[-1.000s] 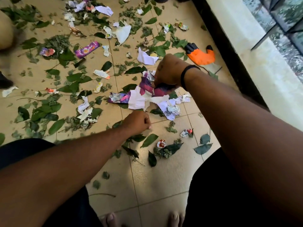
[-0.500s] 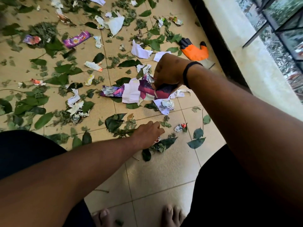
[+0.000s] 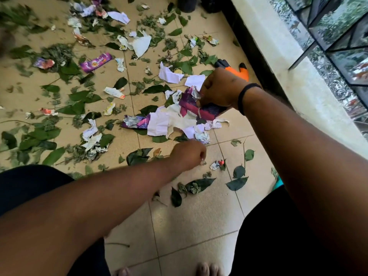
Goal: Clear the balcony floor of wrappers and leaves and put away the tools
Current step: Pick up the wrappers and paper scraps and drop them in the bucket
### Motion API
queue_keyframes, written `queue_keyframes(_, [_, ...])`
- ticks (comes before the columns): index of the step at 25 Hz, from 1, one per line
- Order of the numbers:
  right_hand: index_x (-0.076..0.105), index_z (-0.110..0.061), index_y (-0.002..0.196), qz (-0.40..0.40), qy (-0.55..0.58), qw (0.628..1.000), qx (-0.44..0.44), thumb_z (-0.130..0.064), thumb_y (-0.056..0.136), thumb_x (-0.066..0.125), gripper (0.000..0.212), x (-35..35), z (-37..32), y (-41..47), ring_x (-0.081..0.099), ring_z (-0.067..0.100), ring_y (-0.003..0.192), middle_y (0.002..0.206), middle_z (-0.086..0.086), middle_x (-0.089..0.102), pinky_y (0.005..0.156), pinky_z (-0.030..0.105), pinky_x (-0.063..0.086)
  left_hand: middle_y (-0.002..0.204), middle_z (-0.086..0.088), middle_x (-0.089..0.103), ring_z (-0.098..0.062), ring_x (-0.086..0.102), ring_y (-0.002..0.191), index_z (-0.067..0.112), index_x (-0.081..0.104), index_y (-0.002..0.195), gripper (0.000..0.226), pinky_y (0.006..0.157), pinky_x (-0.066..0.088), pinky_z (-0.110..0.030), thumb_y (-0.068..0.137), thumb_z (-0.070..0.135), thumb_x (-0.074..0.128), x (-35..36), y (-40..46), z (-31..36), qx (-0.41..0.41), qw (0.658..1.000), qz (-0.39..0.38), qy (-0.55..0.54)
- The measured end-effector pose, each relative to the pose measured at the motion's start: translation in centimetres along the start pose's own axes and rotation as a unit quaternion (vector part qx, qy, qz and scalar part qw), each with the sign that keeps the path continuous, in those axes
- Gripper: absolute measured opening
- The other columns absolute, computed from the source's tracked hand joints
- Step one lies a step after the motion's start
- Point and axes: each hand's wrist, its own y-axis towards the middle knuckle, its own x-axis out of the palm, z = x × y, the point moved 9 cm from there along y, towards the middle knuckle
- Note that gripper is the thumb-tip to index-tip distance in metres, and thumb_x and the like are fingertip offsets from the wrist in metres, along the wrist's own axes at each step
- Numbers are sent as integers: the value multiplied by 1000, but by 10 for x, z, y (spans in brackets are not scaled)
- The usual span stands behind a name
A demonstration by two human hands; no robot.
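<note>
Green leaves [image 3: 76, 108] and torn wrappers litter the beige tiled floor [image 3: 191, 220]. My right hand [image 3: 221, 90], a black band on its wrist, grips a bunch of purple and silver wrappers [image 3: 189, 107] just above a pile of white paper scraps [image 3: 161, 124]. Nearer to me, my left hand [image 3: 188, 154] hovers low over the tiles with its fingers curled in; the small red and white wrapper it reached for no longer lies there. Another small wrapper [image 3: 217, 164] lies just right of that hand. An orange and black work glove [image 3: 242, 73] lies behind my right hand.
A long purple snack wrapper [image 3: 95, 62] lies at the left among leaves. A pale ledge [image 3: 278, 56] with a dark base and a metal window grille [image 3: 338, 36] runs along the right. My knees and bare toes [image 3: 205, 269] are at the bottom.
My left hand reached down to a small red and white wrapper by the near leaves, closed on it and lifted. My right hand kept its hold on the wrapper bunch.
</note>
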Motion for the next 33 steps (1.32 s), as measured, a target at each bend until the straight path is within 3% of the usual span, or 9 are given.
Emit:
queue_keyframes(2, [61, -22, 96, 55, 56, 997, 9, -19, 86, 71, 15, -16, 7, 6, 49, 5, 61, 83, -1, 59, 43, 7, 39, 83, 4, 74, -7, 69, 75, 17, 78, 88, 4, 75, 59, -31, 86, 15, 76, -52, 8, -4, -27, 985, 41, -163])
queue_keyframes(5, [66, -16, 87, 164, 91, 981, 53, -18, 79, 73, 11, -41, 29, 10, 62, 21, 81, 85, 4, 66, 92, 44, 54, 77, 4, 70, -4, 61, 66, 13, 77, 93, 8, 58, 50, -20, 87, 17, 78, -125, 12, -17, -87, 923, 122, -354])
queue_keyframes(7, [71, -5, 92, 209, 125, 967, 76, -12, 82, 70, 12, -52, 45, 10, 62, 23, 85, 83, 11, 66, 90, 48, 54, 83, 3, 70, -11, 61, 75, 20, 74, 91, 5, 64, 50, -26, 87, 20, 77, -154, 13, -24, -122, 853, 155, -484])
queue_keyframes(10, [61, -16, 80, 221, 300, 923, 93, -6, 84, 69, 13, -58, 59, 4, 63, 20, 79, 81, 8, 54, 84, 49, 60, 96, 1, 71, -18, 67, 88, 23, 69, 95, 4, 76, 57, -33, 92, 24, 71, -167, 25, -10, -84, 707, 139, -688])
queue_keyframes(12, [57, -14, 79, 176, 424, 885, 78, -4, 86, 72, 19, -50, 55, -2, 72, 26, 89, 87, 10, 62, 77, 50, 62, 101, -3, 72, -20, 71, 87, 20, 67, 103, 9, 82, 60, -37, 95, 24, 67, -173, 32, 6, -43, 666, 125, -734])
queue_keyframes(15, [66, -3, 100, 117, 531, 838, 55, -1, 88, 70, 12, -40, 45, -13, 72, 30, 86, 97, 18, 70, 71, 46, 63, 104, -11, 72, -23, 71, 86, 7, 66, 116, 24, 86, 60, -40, 93, 14, 69, -187, 36, 25, -11, 668, 158, -727])
queue_keyframes(22, [61, 4, 122, 53, 641, 764, 44, -2, 95, 56, 28, -40, 49, -24, 71, 29, 93, 110, 20, 67, 81, 41, 62, 74, -6, 73, -17, 69, 66, 4, 69, 88, 3, 65, 61, -31, 88, 1, 70, -209, 34, 45, 20, 699, 217, -682])
queue_keyframes(30, [60, 3, 113, 37, 573, 817, 54, 3, 97, 56, 17, -29, 56, -30, 71, 31, 87, 105, 23, 68, 69, 40, 64, 71, -1, 69, -14, 63, 58, 15, 61, 77, 24, 56, 55, -26, 79, -1, 78, -181, 42, 41, -27, 718, 221, -660])
queue_keyframes(33, [59, 1, 120, 50, 557, 823, 99, 3, 98, 56, 23, -27, 67, -27, 70, 28, 85, 108, 21, 69, 68, 39, 64, 88, -8, 71, -19, 67, 64, 16, 52, 92, 38, 61, 57, -32, 74, 6, 85, -175, 43, 40, -42, 694, 247, -675])
